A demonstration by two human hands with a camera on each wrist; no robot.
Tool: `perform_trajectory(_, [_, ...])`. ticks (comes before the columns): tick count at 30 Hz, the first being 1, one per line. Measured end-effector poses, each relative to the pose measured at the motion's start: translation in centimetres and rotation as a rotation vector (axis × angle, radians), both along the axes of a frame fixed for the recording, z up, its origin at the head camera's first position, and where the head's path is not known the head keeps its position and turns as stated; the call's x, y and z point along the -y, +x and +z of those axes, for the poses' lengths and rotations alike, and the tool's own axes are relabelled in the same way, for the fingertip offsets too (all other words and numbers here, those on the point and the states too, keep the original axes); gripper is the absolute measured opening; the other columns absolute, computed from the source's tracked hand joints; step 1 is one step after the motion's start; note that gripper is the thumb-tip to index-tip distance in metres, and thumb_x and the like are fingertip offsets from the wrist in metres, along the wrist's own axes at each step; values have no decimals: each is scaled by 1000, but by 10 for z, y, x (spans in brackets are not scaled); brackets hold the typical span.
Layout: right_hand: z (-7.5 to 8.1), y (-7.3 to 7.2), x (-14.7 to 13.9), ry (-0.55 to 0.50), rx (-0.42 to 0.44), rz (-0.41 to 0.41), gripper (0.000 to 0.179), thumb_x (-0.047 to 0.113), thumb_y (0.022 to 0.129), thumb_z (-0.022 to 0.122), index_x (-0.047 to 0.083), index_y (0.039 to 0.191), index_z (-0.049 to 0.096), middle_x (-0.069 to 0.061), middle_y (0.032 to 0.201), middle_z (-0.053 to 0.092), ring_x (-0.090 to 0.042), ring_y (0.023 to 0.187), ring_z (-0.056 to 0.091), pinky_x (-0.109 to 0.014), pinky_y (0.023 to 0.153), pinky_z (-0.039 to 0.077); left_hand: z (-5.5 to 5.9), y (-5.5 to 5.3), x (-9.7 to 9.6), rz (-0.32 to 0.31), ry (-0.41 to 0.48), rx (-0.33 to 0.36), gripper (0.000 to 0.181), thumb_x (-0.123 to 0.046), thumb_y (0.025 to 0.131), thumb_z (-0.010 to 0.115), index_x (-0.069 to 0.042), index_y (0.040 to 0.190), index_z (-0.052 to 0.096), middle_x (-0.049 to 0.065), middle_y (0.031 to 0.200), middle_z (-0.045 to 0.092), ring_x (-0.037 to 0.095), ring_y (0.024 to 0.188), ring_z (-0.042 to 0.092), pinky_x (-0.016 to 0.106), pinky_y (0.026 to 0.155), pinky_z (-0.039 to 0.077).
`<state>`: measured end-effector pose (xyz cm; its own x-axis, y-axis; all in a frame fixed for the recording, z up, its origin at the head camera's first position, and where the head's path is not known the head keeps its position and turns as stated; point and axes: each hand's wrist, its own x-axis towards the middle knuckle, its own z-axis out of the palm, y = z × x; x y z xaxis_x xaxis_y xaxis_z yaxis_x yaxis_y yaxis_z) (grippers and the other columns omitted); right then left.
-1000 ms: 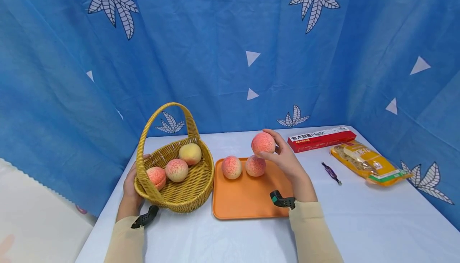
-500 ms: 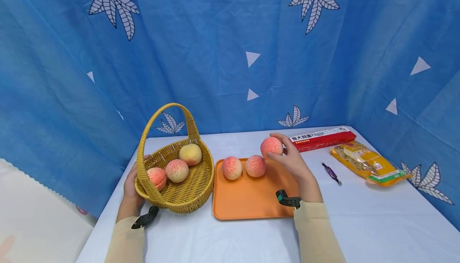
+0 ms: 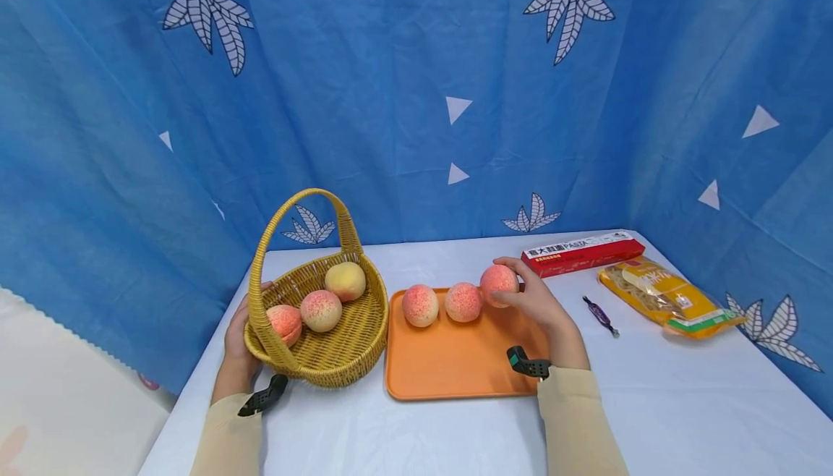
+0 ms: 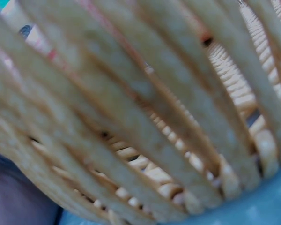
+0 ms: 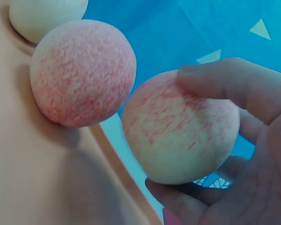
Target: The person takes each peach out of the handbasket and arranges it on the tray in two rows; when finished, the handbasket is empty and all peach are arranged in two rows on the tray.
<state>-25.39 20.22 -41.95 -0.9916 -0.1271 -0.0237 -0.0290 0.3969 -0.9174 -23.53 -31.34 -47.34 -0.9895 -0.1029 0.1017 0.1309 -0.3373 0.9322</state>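
A blue curtain [image 3: 390,64] printed with white leaves is hung behind a white-covered table [image 3: 468,440], on which peaches are divided between a basket [image 3: 338,376] at left and an orange tray [image 3: 455,367] at centre. Just right of centre, the held peach [image 3: 494,281] is grasped by the right hand [image 3: 540,302], gripped between thumb and fingers at the tray's far side; whether the tray is touched by it cannot be told. Beside it, toward the left, a middle peach [image 3: 463,302] and a left peach [image 3: 420,306] are lined up on the tray.

At left of frame, the basket's outer side is touched by the left hand [image 3: 237,331]; its fingers are mostly hidden, and whether they are curled cannot be told. Inside are seen a red peach [image 3: 284,324], a speckled peach [image 3: 321,310] and a yellow peach [image 3: 346,281]. At right, a red box [image 3: 583,253], a yellow bag [image 3: 670,299] and a wrapped candy [image 3: 599,315] are laid out.

Were the grip loosened unevenly, the held peach could be sent over the tray's low rim by its own roundness. By a sideways push, the middle peach could be nudged into the left peach. By uneven pressure at left, the basket could be tilted and its fruit set rolling.
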Motion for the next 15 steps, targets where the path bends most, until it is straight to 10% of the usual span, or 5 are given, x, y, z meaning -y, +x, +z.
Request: perform_trajectory(15, [-15,-5,-8,61,79,0,74,21,85,77,22,148,38,-17,152,39,-42,134,41,-58,106,45,1,1,-1,6,-7,24,46,-29,108,31,-14,151,39,-9,141,46,8,129,43,15,99,43])
